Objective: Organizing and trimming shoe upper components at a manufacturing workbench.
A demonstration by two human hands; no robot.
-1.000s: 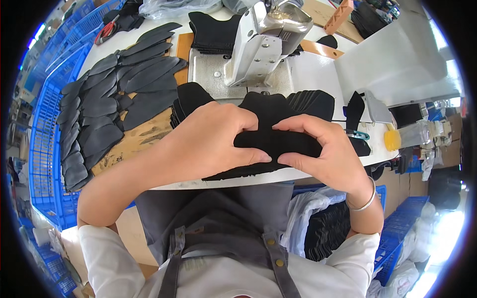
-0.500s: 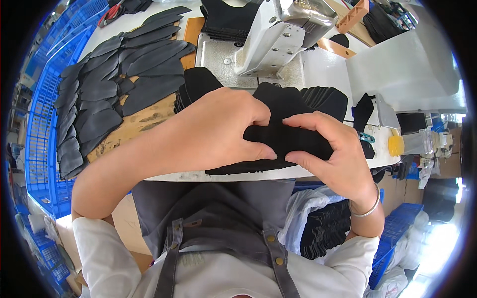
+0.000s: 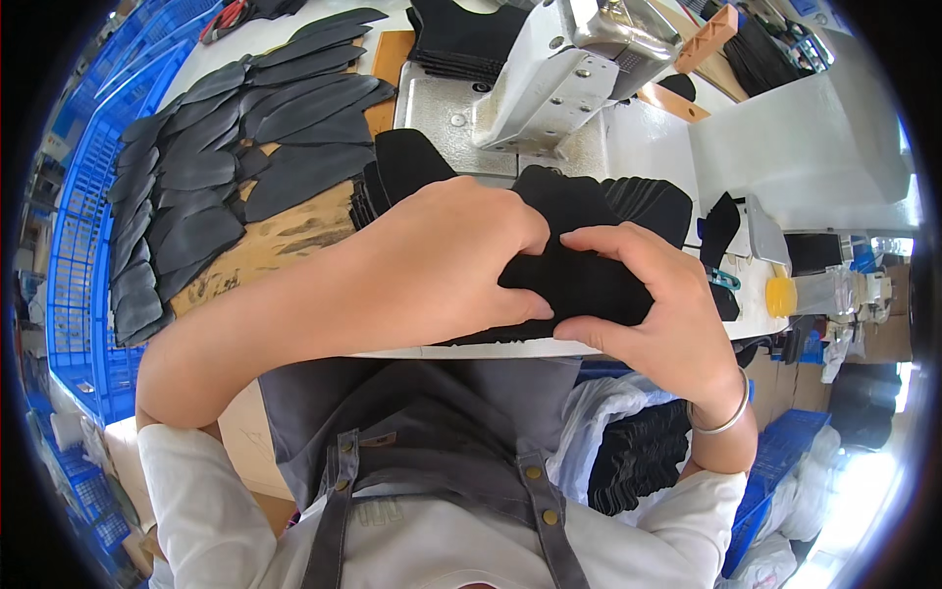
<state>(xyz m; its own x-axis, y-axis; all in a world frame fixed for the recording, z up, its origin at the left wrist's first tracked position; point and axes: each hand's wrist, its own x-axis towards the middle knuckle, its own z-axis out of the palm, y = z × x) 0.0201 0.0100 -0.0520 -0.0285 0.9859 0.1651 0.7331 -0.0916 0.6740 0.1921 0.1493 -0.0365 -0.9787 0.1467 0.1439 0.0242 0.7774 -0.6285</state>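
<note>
Black fabric pieces (image 3: 579, 285) lie in a pile at the table's near edge, in front of a sewing machine (image 3: 549, 98). My left hand (image 3: 471, 255) curls over the left part of the upper piece, thumb and forefinger bent on it. From the right, my right hand (image 3: 667, 299) grips the same piece, its thumb near the left thumb. Both palms and the other fingers are largely hidden. More stacked black pieces (image 3: 407, 162) show left of the machine's foot area, and a fanned stack (image 3: 648, 201) lies beyond my right hand.
Dark grey curved pieces (image 3: 201, 172) overlap on a worn wooden board (image 3: 285, 245) at left, beside a blue crate (image 3: 78, 265). At right are a teal-handled cutter (image 3: 724, 279) and a yellow-capped bottle (image 3: 782, 296). A plastic-lined container (image 3: 579, 432) below holds black pieces.
My right thumb has shifted slightly left and toward me over the black fabric. The left hand keeps nearly the same hold, and the whole view has shifted a little.
</note>
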